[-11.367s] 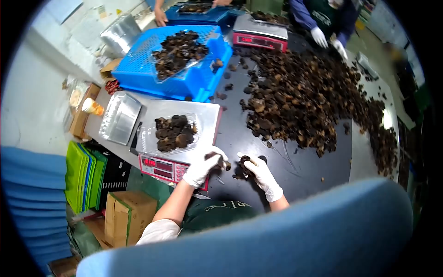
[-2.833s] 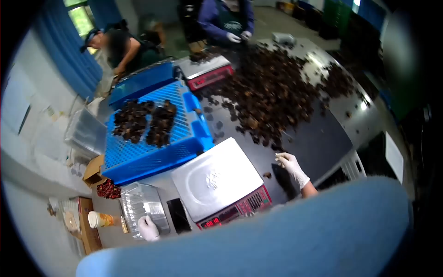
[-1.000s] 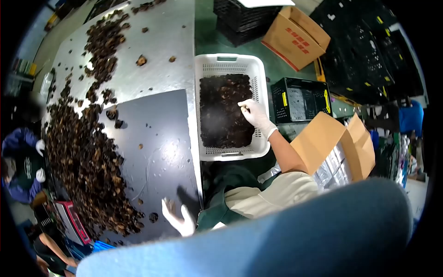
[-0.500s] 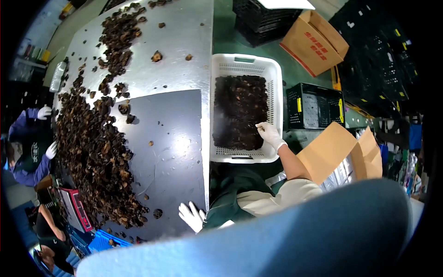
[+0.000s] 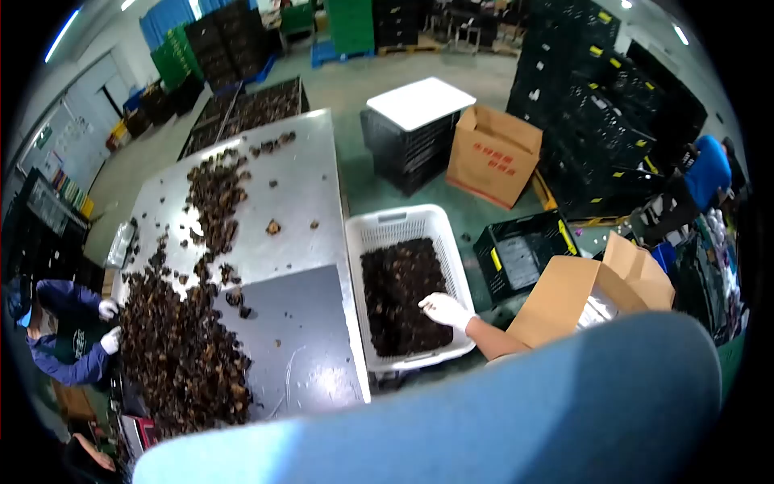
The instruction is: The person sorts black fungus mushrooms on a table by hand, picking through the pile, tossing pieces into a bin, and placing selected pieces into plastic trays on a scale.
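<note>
My right hand (image 5: 446, 310), in a white glove, is over the right part of a white plastic basket (image 5: 459, 278). Its fingers are bent together; whatever they hold, if anything, is too small to make out. Dark brown pieces that look like dried mushrooms (image 5: 395, 282) fill much of the basket. More of these dried mushrooms (image 5: 181, 347) are heaped on the metal table (image 5: 298, 185) to the left. My left hand is out of sight; a blurred blue shape (image 5: 419, 419) covers the bottom of the view.
Across the table a co-worker's gloved hands (image 5: 110, 327) touch the heap's edge. Beyond the basket stand a black crate (image 5: 524, 254), a cardboard box (image 5: 492, 165) and stacked trays with a white top (image 5: 419, 103). An opened carton (image 5: 556, 298) is at my right, near tall stacks of dark crates (image 5: 588, 121).
The view has tilted up, so more of the room shows. My left hand, earlier spread on the table's near edge, has left the view. My right hand has moved inward over the mushrooms.
</note>
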`<state>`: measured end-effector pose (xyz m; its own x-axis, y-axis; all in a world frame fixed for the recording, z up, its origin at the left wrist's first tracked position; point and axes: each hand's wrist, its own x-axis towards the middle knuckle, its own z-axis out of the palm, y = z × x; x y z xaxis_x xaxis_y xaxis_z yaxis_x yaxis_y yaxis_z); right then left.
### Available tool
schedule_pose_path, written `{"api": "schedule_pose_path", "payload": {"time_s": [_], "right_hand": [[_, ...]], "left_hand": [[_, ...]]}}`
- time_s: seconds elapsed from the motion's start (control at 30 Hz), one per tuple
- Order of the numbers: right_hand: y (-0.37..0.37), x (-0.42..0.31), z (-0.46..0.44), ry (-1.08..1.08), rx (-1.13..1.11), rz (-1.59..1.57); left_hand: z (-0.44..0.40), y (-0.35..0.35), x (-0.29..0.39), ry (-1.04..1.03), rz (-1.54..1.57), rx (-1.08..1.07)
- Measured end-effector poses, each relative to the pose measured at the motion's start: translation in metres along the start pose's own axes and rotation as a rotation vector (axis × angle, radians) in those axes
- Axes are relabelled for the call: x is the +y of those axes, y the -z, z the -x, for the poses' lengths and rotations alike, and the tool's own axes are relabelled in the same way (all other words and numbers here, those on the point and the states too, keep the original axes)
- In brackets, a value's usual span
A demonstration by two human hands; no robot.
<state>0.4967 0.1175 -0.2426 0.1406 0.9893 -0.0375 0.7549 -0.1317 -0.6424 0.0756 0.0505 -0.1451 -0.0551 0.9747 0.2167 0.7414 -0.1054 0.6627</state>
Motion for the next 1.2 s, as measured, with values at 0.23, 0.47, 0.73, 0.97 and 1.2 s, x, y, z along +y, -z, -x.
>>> {"api": "schedule_pose_path", "payload": {"time_s": [0.23, 0.47, 0.73, 0.97, 1.2], "right_hand": [[-0.031, -0.122, 0.003, 0.408, -0.059, -0.039], [-0.068, -0.219, -0.020, 0.705, -0.158, -0.144], [-0.144, -0.286, -0.129, 0.624, 0.037, 0.254], [-0.152, -0.279, -0.156, 0.911, -0.015, 0.131], [-0.043, -0.233, -0.171, 0.622, -0.827, 0.711]], "left_hand": [[0.004, 0.004, -0.016, -0.018, 0.087, -0.115], [0.013, 0.003, -0.015, -0.026, 0.161, -0.218], [0.030, -0.007, -0.004, 0.038, 0.217, -0.294], [0.065, -0.014, 0.003, 0.176, 0.348, -0.246], [0.091, -0.003, -0.021, 0.229, 0.232, 0.289]]}}
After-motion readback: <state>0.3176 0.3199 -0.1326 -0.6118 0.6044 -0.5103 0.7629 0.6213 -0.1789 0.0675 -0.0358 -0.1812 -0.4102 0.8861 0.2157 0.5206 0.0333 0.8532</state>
